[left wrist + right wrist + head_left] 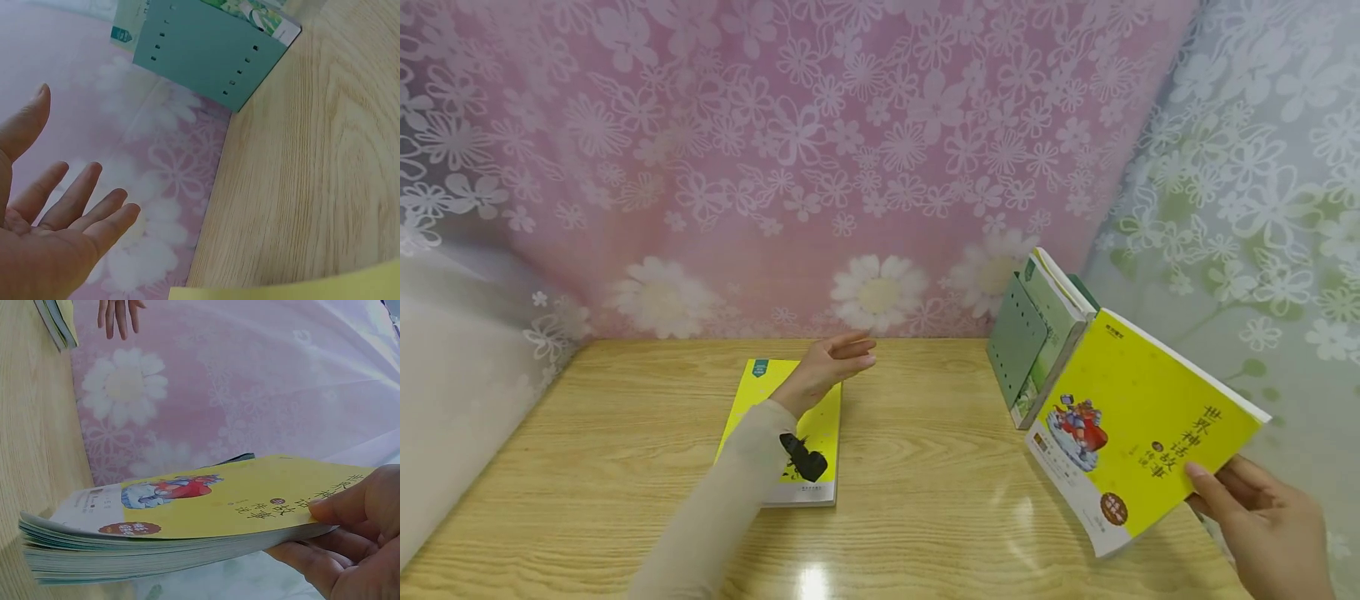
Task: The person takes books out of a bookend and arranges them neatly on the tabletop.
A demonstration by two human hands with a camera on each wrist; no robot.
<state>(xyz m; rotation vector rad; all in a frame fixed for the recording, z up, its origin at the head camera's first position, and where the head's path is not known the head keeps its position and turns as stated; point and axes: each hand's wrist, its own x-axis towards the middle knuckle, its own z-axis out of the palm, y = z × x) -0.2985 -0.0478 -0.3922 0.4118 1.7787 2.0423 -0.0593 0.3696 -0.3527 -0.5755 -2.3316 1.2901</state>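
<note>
My right hand (1273, 517) grips a yellow paperback book (1138, 408) by its near right edge, thumb on the cover and fingers beneath. The book is tilted above the table, its front cover with a red-caped figure facing up; thick page edges show in the right wrist view. Its far left edge overlaps a green bookend (1018, 333) holding a green-covered book (1048, 325) upright. My left hand (826, 367) hovers with loosely extended fingers and holds nothing. Under the left forearm lies another yellow book (820, 417) on the table, partly hidden by the sleeve.
The wooden table (917, 467) ends at a pink flowered curtain (880, 183) along the back. At the right hangs a pale curtain (1255, 250) with flowers and leaves, close behind the held book. White fabric (467, 375) borders the left side.
</note>
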